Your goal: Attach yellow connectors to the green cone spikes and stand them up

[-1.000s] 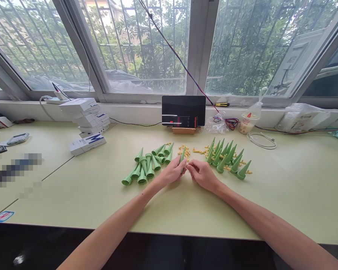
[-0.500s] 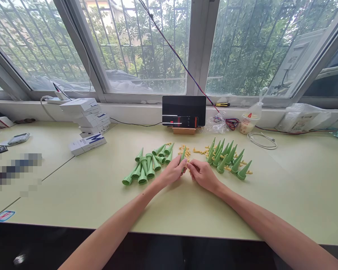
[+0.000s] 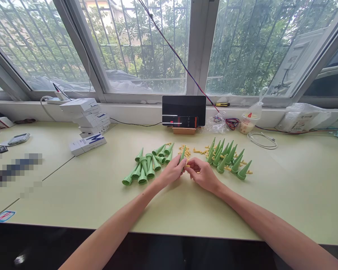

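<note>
My left hand (image 3: 173, 170) is closed around a green plastic cone spike (image 3: 183, 153), its tip pointing up and away from me. Beside it, my right hand (image 3: 201, 173) pinches a small yellow plastic piece (image 3: 198, 172) against the cone's side; the fingers cover most of it. Left of my hands lie several loose green cones (image 3: 142, 168), many with their hollow ends facing me. To the right stand several upright green cones (image 3: 228, 155) with yellow pieces sticking out near their bases. A small heap of yellow pieces (image 3: 185, 150) lies just beyond my hands.
A black tablet (image 3: 184, 108) stands at the back on a brown stand (image 3: 183, 131). White boxes (image 3: 87, 120) are stacked at the back left. A coiled white cable (image 3: 261, 140) and a cup in a plastic bag (image 3: 249, 122) are at the back right.
My right hand's fingers have shifted slightly, and a yellow piece now shows between them. The left hand and its cone stay in about the same place.
</note>
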Tool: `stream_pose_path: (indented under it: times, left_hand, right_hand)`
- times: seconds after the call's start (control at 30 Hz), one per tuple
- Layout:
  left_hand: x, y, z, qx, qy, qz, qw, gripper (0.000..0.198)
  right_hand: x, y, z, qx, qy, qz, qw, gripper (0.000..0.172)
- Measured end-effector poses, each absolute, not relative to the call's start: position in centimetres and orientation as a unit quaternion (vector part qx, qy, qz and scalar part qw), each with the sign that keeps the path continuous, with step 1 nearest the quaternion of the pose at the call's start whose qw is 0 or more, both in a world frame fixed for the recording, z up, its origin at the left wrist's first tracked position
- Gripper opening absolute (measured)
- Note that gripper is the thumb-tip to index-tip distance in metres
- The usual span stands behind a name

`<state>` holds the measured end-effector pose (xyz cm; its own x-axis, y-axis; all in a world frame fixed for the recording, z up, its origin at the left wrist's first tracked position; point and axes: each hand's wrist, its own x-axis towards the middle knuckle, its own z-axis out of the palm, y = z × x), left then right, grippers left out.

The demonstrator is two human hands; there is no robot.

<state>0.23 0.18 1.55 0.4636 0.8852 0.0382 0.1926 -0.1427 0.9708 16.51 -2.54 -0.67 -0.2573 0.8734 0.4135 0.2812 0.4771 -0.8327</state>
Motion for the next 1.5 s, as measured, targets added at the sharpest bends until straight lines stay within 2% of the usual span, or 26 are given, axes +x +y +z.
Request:
stream_pose_path:
  times: [0.77,1.1,1.27,1.5]
  left_hand:
    - [0.16,0.32,1.29,0.699,0.405,0.320,0.495,0.035]
    - [0.26,0.29,1.29,0.689,0.409,0.330,0.500,0.034]
    - [0.25,0.48,1.19,0.676,0.418,0.332,0.508,0.038]
    - [0.24,0.33,1.21,0.695,0.404,0.339,0.489,0.033]
  right_hand:
    - [16.62,-2.48,-0.45,-0.423,-0.747,0.275,0.433,0.042]
    - [16.60,-2.59,-0.53,-0.405,-0.722,0.316,0.463,0.027]
    - [16.54,-2.50,-0.71,-0.398,-0.726,0.315,0.463,0.026]
    - [16.67,-2.42,-0.70,-0.392,-0.730,0.331,0.451,0.025]
